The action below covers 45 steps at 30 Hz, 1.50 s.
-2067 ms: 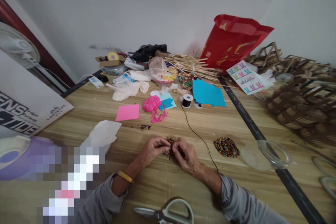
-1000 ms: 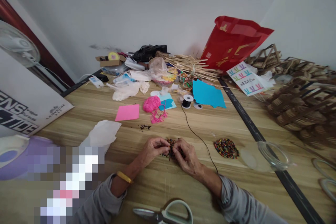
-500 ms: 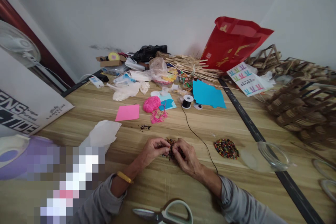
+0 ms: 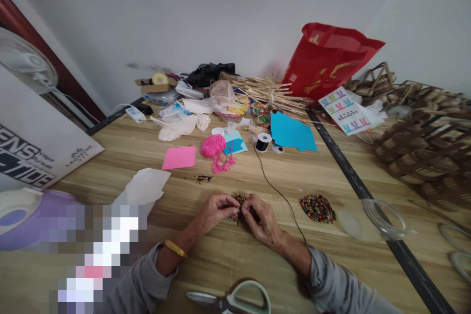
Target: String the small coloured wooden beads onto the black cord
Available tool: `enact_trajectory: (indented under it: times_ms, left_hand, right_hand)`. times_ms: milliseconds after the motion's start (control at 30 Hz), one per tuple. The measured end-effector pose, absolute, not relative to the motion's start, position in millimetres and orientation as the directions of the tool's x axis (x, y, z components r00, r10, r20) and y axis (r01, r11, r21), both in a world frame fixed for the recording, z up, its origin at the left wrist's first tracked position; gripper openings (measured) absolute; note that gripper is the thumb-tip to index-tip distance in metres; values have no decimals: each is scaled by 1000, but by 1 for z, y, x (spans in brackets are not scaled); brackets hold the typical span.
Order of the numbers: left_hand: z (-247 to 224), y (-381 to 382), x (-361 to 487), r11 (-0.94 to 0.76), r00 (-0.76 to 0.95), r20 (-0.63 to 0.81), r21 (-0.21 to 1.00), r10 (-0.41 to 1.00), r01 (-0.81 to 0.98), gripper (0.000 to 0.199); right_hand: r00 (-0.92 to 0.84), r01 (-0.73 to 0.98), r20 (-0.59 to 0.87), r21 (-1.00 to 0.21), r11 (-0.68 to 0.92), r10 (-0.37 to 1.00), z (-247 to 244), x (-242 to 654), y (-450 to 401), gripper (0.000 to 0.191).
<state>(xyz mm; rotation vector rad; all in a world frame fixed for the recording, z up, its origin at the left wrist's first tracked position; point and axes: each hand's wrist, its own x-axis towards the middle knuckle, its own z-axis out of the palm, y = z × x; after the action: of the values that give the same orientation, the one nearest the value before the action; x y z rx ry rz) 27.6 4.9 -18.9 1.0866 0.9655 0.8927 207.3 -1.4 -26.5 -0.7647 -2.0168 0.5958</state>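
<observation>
My left hand (image 4: 218, 210) and my right hand (image 4: 262, 220) meet over a small heap of multicoloured beads (image 4: 239, 199) on the table. Thumb and forefinger of each hand are pinched together, the tips almost touching. They seem to grip part of the beads, perhaps the string, but the spot between the fingertips is too small to make out clearly. A second coil of strung beads (image 4: 318, 208) lies to the right of my right hand. From a spool of black cord (image 4: 263, 143), a loose strand runs down to my right forearm. Scissors (image 4: 235, 299) rest at the near edge.
Pink yarn (image 4: 213, 145), a pink paper (image 4: 179, 157) and a blue sheet (image 4: 293, 131) lie farther back. Behind them are plastic bags and thin wooden strips (image 4: 272, 93). A red bag (image 4: 331, 61) stands at the wall, woven baskets (image 4: 423, 149) at right, a large box (image 4: 40, 147) at left.
Almost nothing differs. Both hands stay pinched over the bead heap in the same place, with only a slight shift of the fingertips.
</observation>
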Motion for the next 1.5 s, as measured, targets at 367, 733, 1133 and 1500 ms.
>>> enact_trajectory:
  times_ms: [367, 733, 1133, 1500]
  left_hand:
    - [-24, 6, 27, 230, 324, -181, 966, 929, -121, 27]
    - [-30, 6, 25, 205, 328, -156, 971, 932, -120, 28]
    - [-19, 6, 26, 136, 327, -101, 987, 940, -86, 19]
    - [-22, 7, 26, 181, 317, -141, 978, 938, -101, 25]
  right_hand:
    - [-424, 289, 567, -655, 698, 707, -26, 208, -1, 9]
    - [-432, 284, 567, -652, 703, 701, -27, 207, 0, 10]
    - [-449, 239, 580, -655, 717, 680, -30, 207, 0, 6]
    - [-396, 241, 561, -700, 672, 727, -33, 207, -1, 12]
